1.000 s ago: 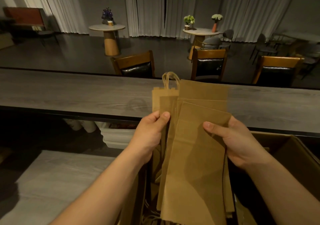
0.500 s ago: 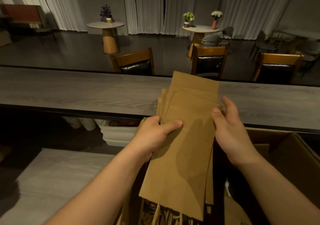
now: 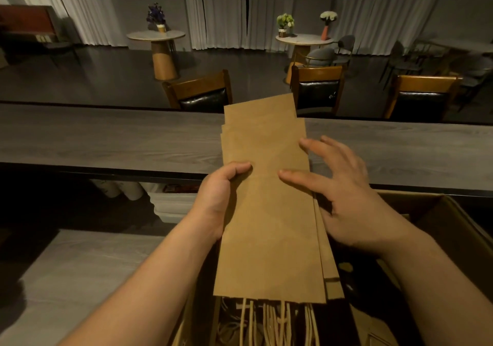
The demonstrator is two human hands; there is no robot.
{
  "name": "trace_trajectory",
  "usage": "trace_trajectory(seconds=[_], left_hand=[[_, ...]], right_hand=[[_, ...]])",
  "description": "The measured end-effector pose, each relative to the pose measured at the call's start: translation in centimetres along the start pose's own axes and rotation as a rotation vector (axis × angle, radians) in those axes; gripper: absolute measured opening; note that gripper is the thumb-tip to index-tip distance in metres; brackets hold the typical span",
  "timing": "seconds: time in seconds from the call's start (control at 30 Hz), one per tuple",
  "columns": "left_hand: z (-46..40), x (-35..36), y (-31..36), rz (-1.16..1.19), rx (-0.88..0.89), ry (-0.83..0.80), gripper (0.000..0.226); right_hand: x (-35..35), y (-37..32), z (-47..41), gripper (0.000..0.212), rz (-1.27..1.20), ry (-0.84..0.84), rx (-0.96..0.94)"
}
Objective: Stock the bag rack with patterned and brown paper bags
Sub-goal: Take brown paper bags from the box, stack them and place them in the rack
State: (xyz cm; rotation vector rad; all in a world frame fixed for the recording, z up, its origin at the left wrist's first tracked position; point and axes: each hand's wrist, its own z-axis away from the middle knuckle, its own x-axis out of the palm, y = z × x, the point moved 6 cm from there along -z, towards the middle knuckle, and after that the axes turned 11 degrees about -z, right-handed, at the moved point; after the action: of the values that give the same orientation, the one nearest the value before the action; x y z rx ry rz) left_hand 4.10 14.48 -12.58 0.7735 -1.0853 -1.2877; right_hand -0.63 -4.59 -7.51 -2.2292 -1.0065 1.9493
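Observation:
A flat stack of brown paper bags (image 3: 269,212) is held in front of me, bottoms pointing away and twine handles (image 3: 277,321) hanging at the near end. My left hand (image 3: 218,196) grips the stack's left edge, thumb on top. My right hand (image 3: 344,193) is spread with straight fingers, its thumb and fingertips touching the stack's right side. The stack hovers over an open cardboard box (image 3: 453,228) at my lower right, which holds more brown bags. No patterned bags and no bag rack are visible.
A long grey wooden counter (image 3: 106,137) runs across in front, with a lower grey shelf (image 3: 74,279) at my left. White tubs and cups (image 3: 170,204) sit under the counter. Wooden chairs (image 3: 200,92), round tables with flowers and curtains lie beyond.
The fanned bags have been gathered into one straight stack, turned with handles toward me. My right hand released its grip and now lies spread against the right side.

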Motion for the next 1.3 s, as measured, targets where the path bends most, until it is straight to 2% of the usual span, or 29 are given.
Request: trace_trajectory(seconds=[0.13, 0.3, 0.47, 0.5, 0.57, 0.6, 0.67, 0.73, 0.83, 0.87, 0.93, 0.97, 1.03, 1.1, 1.13, 1.23, 1.3], left_hand=[[-0.3, 0.1, -0.1, -0.056, 0.02, 0.013, 0.017], [-0.1, 0.5, 0.0, -0.138, 0.071, -0.001, 0.016], [-0.3, 0.3, 0.7, -0.205, 0.14, 0.069, 0.023], [-0.1, 0.3, 0.6, -0.221, 0.161, 0.06, 0.021], [0.4, 0.4, 0.1, -0.232, 0.13, 0.041, 0.009], [0.7, 0.5, -0.3, -0.239, 0.086, 0.036, 0.015], [0.6, 0.3, -0.4, -0.305, 0.121, 0.05, 0.029], [0.5, 0.5, -0.2, -0.348, 0.176, 0.024, 0.027], [0.7, 0.3, -0.3, -0.457, 0.193, -0.024, 0.036], [0.9, 0.3, -0.4, -0.457, 0.184, -0.032, 0.036], [1.1, 0.3, -0.3, -0.444, 0.179, -0.023, 0.036], [1.4, 0.4, -0.2, -0.43, 0.188, -0.019, 0.033], [2.1, 0.5, 0.1, -0.319, 0.168, -0.009, 0.02], [2.8, 1.0, 0.0, -0.164, 0.069, -0.065, 0.049], [3.2, 1.2, -0.2, -0.159, 0.062, -0.109, 0.06], [4.1, 1.7, 0.0, -0.306, 0.217, -0.147, 0.055], [4.3, 1.8, -0.3, -0.342, 0.303, -0.214, 0.082]], right_hand=[[-0.2, 0.3, 0.7, 0.087, -0.074, -0.137, 0.05], [-0.3, 0.5, 0.5, 0.069, 0.059, -0.133, 0.031], [-0.7, 0.5, 0.4, 0.059, -0.085, -0.1, 0.012], [-0.9, 0.5, 0.5, 0.054, -0.11, -0.094, 0.015], [-1.7, 0.0, 0.9, 0.03, -0.116, -0.037, 0.032], [-2.1, -0.2, 1.2, 0.028, -0.147, 0.007, 0.073], [-3.0, 0.1, 1.6, 0.037, -0.272, 0.166, 0.135], [-4.0, 0.1, 2.3, 0.042, -0.481, 0.368, 0.127], [-4.8, 0.2, 3.5, 0.067, -0.701, 0.512, 0.136], [-4.9, 0.3, 3.6, 0.06, -0.805, 0.53, 0.145], [-4.8, 0.5, 3.3, 0.039, -1.086, 0.461, 0.185], [-4.4, 0.5, 3.0, 0.039, -1.172, 0.4, 0.239], [-3.2, 0.6, 2.5, 0.038, -1.119, 0.269, 0.37], [-1.9, 0.4, 2.1, 0.035, -0.961, 0.208, 0.459], [-1.3, 0.4, 1.8, 0.035, -0.887, 0.211, 0.476], [-0.2, 0.3, 1.4, 0.031, -0.821, 0.282, 0.547], [0.3, -0.4, 1.1, 0.059, -0.949, 0.292, 0.571]])
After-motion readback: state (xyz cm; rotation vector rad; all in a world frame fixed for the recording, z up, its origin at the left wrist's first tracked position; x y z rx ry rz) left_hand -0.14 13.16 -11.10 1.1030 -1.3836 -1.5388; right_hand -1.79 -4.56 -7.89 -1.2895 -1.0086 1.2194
